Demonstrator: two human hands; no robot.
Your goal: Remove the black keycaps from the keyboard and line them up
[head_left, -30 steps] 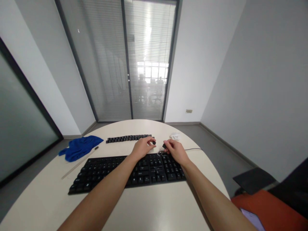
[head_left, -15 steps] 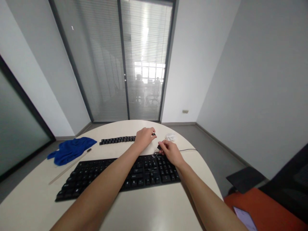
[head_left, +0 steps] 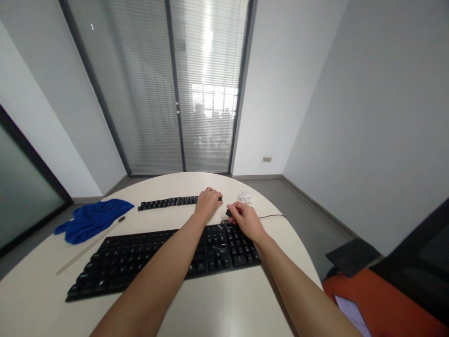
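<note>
A full-size black keyboard (head_left: 140,257) lies across the table under my forearms. Behind it runs a row of loose black keycaps (head_left: 168,202). My left hand (head_left: 207,204) is at the right end of that row, fingers bent and pinched around a small black keycap (head_left: 220,199). My right hand (head_left: 247,220) sits above the keyboard's top right corner. Its thumb and fingers grip the black handle of what looks like a wire keycap puller (head_left: 228,213), with thin wires by the keyboard's back edge.
On the left lie a crumpled blue cloth (head_left: 93,220) and a thin brush (head_left: 91,245). A small clear plastic bag (head_left: 245,197) rests beyond my right hand. The keyboard cable (head_left: 271,216) runs off to the right. An orange chair seat (head_left: 382,304) holds a phone (head_left: 351,314).
My left hand has moved slightly down and closer to the row's end. My right hand keeps its hold with little movement. The whole view has shifted a little.
</note>
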